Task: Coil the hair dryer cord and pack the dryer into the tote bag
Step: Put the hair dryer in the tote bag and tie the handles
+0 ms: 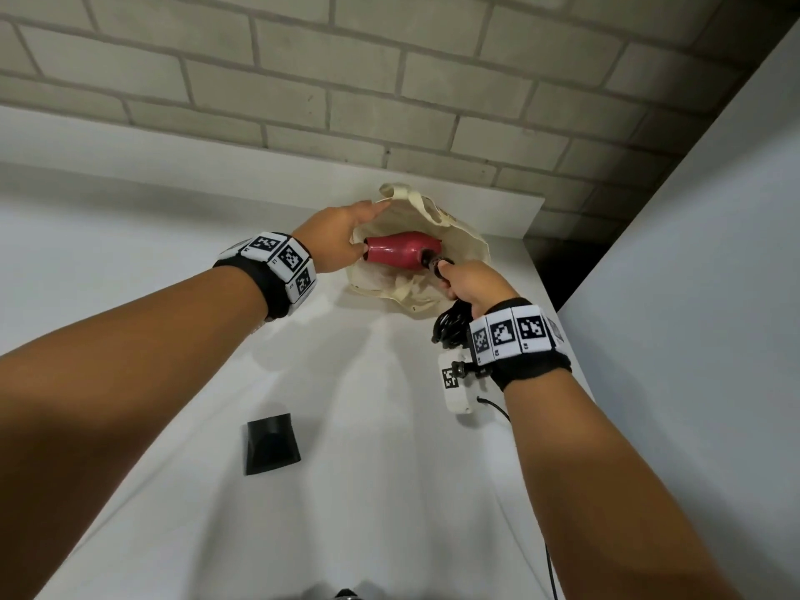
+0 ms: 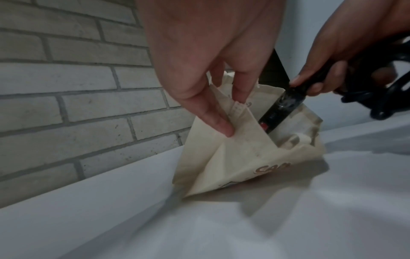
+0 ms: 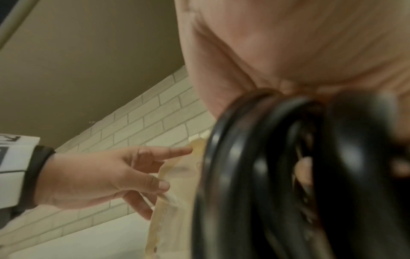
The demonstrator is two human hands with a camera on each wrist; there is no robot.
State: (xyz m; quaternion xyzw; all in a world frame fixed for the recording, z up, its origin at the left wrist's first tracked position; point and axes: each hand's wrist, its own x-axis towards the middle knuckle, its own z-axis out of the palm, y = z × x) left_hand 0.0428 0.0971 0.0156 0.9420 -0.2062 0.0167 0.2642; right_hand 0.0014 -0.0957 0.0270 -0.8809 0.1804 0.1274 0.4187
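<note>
A cream tote bag [image 1: 459,244] lies open on the white table near the brick wall. My left hand [image 1: 337,240] pinches its near rim [image 2: 230,122] and holds the mouth apart, also seen from the right wrist as the left hand [image 3: 106,177] on the cloth. The red hair dryer [image 1: 400,253] is halfway inside the bag, nose toward my left hand. My right hand [image 1: 472,283] grips its black handle [image 2: 279,108] together with the coiled black cord [image 1: 450,326], whose loops [image 3: 255,175] hang under the palm. The plug dangles below my right wrist.
A black nozzle attachment [image 1: 270,443] lies on the table in front of me. A small white box with a marker [image 1: 454,383] and a thin cable sits at the right. A white panel [image 1: 692,296] rises on the right, and the brick wall [image 1: 389,80] stands behind.
</note>
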